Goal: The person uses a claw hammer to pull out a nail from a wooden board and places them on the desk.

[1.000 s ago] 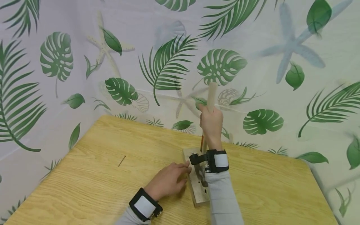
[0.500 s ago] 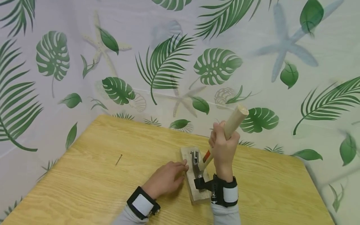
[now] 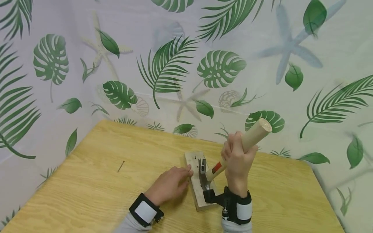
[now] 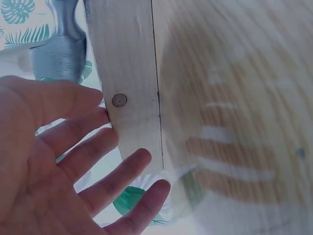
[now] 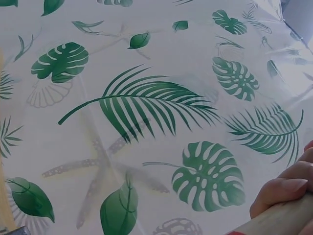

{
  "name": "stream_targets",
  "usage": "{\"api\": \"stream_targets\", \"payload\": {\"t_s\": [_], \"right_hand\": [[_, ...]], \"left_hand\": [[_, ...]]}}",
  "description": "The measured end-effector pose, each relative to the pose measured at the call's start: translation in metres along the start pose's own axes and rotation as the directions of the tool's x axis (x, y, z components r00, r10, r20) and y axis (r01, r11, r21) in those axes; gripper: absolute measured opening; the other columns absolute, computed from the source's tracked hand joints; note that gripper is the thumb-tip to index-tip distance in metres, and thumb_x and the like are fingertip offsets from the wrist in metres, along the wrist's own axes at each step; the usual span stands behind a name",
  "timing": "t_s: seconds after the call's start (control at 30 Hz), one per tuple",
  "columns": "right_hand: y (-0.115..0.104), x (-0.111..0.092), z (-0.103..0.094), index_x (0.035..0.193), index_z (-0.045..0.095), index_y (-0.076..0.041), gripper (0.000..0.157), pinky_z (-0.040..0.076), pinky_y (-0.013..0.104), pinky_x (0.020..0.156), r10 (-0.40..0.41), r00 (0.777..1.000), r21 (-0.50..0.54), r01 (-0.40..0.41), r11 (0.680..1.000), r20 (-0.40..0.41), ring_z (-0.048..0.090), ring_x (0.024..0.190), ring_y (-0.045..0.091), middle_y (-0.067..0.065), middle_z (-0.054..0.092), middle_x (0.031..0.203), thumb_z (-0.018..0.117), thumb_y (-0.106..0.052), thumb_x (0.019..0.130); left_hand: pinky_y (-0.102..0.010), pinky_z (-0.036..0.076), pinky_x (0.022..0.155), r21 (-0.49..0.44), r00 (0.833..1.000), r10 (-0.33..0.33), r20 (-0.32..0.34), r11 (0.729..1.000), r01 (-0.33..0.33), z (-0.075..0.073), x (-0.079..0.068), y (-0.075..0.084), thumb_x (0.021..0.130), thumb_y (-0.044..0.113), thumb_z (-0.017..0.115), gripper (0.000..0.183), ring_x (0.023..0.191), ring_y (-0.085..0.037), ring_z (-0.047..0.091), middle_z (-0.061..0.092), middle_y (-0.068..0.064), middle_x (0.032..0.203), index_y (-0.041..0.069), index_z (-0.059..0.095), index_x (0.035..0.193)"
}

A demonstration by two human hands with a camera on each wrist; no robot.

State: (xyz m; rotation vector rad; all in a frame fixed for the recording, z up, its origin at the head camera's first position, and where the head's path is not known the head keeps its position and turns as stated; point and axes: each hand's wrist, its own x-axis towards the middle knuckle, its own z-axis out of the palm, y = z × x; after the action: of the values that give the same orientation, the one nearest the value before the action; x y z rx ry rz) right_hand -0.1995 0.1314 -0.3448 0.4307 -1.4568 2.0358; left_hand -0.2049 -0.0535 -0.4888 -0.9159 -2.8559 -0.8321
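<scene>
My right hand (image 3: pixel 238 161) grips the wooden handle of a claw hammer (image 3: pixel 256 132) with a red band, tilted up to the right. The metal hammer head overlaps the top of a wood block (image 3: pixel 193 189), its claw towards the far end. A small thin shape shows between the claw's prongs. My left hand (image 3: pixel 170 184) has its fingertips at the block's left side. In the left wrist view, its fingers (image 4: pixel 117 181) are spread beside the block (image 4: pixel 127 49), with the hammer head (image 4: pixel 61 58) above. In the right wrist view, fingers (image 5: pixel 288 186) wrap the handle (image 5: pixel 279 220).
A loose nail (image 3: pixel 121 166) lies on the wood-grain table (image 3: pixel 96 187), left of the block. Small dark marks dot the block's top. A leaf-print curtain (image 3: pixel 175 106) hangs close behind the table's far edge.
My right hand has swung the hammer handle from nearly upright down to the right and towards me. The hammer head now shows on the block. My left hand stays beside the block.
</scene>
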Motion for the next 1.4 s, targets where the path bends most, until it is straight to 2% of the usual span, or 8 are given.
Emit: {"api": "stream_targets", "payload": {"t_s": [0.17, 0.53, 0.63, 0.83, 0.97, 1.07, 1.27, 1.4], "right_hand": [[-0.019, -0.003, 0.004, 0.061, 0.034, -0.005, 0.037, 0.014, 0.028, 0.033, -0.099, 0.995, 0.097, 0.097, 0.99, 0.008, 0.02, 0.036, 0.012, 0.0, 0.028, 0.048, 0.051, 0.002, 0.094], [-0.032, -0.004, 0.003, 0.061, 0.032, -0.005, 0.037, 0.013, 0.027, 0.031, -0.107, 0.994, 0.226, 0.097, 0.969, 0.034, 0.02, 0.035, 0.012, 0.001, 0.026, 0.047, 0.044, 0.01, 0.092], [-0.033, -0.005, 0.004, 0.062, 0.032, -0.005, 0.037, 0.014, 0.027, 0.031, -0.114, 0.993, 0.224, 0.101, 0.969, 0.044, 0.02, 0.035, 0.013, 0.001, 0.027, 0.047, 0.045, 0.01, 0.093], [-0.036, -0.009, 0.006, 0.062, 0.032, -0.004, 0.037, 0.015, 0.027, 0.031, -0.117, 0.992, 0.198, 0.105, 0.975, 0.049, 0.02, 0.035, 0.014, 0.001, 0.028, 0.048, 0.046, 0.008, 0.094], [-0.04, -0.012, 0.007, 0.062, 0.031, -0.004, 0.037, 0.015, 0.027, 0.031, -0.123, 0.99, 0.192, 0.109, 0.975, 0.063, 0.021, 0.035, 0.013, 0.001, 0.028, 0.047, 0.045, 0.009, 0.094], [-0.043, -0.013, 0.008, 0.061, 0.03, -0.004, 0.038, 0.015, 0.026, 0.03, -0.131, 0.989, 0.191, 0.114, 0.975, 0.076, 0.02, 0.034, 0.013, 0.001, 0.027, 0.047, 0.045, 0.009, 0.094], [-0.047, -0.014, 0.008, 0.062, 0.028, -0.005, 0.04, 0.015, 0.025, 0.03, -0.131, 0.986, 0.21, 0.107, 0.972, 0.106, 0.021, 0.034, 0.012, 0.0, 0.026, 0.047, 0.042, 0.008, 0.096], [-0.049, -0.015, 0.008, 0.062, 0.027, -0.007, 0.04, 0.014, 0.025, 0.03, -0.109, 0.984, 0.234, 0.073, 0.969, 0.144, 0.021, 0.034, 0.01, -0.002, 0.025, 0.047, 0.039, 0.008, 0.097]], "left_hand": [[-0.044, 0.047, 0.108, -0.018, 1.0, 0.001, 0.001, 1.0, -0.001, -0.003, 0.0, 0.0, 0.099, 0.016, 0.063, 0.039, 0.128, -0.028, 0.059, 0.051, -0.003, 0.153, 0.011, 0.063, 0.138], [-0.045, 0.046, 0.109, -0.026, 0.999, -0.035, 0.006, 0.999, 0.035, -0.005, 0.0, 0.001, 0.099, 0.016, 0.063, 0.038, 0.129, -0.029, 0.058, 0.052, -0.004, 0.152, 0.011, 0.064, 0.137], [-0.044, 0.046, 0.109, -0.046, 0.999, -0.052, -0.007, 0.998, 0.052, -0.004, 0.001, 0.002, 0.099, 0.016, 0.063, 0.037, 0.128, -0.028, 0.059, 0.056, -0.005, 0.149, 0.011, 0.064, 0.136], [-0.042, 0.05, 0.104, -0.159, 0.986, -0.081, -0.145, 0.986, 0.057, 0.003, 0.004, 0.005, 0.099, 0.017, 0.065, 0.042, 0.122, -0.022, 0.059, 0.064, -0.006, 0.136, 0.012, 0.06, 0.141], [-0.041, 0.049, 0.105, -0.297, 0.979, -0.066, -0.195, 0.955, 0.005, 0.003, 0.006, 0.014, 0.1, 0.016, 0.064, 0.042, 0.127, -0.019, 0.056, 0.063, -0.002, 0.138, 0.017, 0.059, 0.142], [-0.04, 0.051, 0.103, -0.345, 0.975, -0.036, -0.219, 0.938, -0.043, 0.002, 0.007, 0.018, 0.099, 0.014, 0.066, 0.036, 0.124, -0.018, 0.058, 0.066, 0.001, 0.132, 0.016, 0.065, 0.134], [-0.036, 0.054, 0.092, -0.312, 0.956, -0.039, -0.292, 0.948, -0.056, -0.001, 0.008, 0.021, 0.093, 0.014, 0.075, 0.016, 0.105, -0.015, 0.066, 0.074, 0.004, 0.109, 0.016, 0.077, 0.109], [-0.038, 0.055, 0.085, -0.283, 0.919, -0.046, -0.391, 0.956, -0.073, -0.006, 0.009, 0.019, 0.092, 0.014, 0.076, 0.01, 0.095, -0.016, 0.068, 0.075, 0.006, 0.098, 0.017, 0.078, 0.101]]}}
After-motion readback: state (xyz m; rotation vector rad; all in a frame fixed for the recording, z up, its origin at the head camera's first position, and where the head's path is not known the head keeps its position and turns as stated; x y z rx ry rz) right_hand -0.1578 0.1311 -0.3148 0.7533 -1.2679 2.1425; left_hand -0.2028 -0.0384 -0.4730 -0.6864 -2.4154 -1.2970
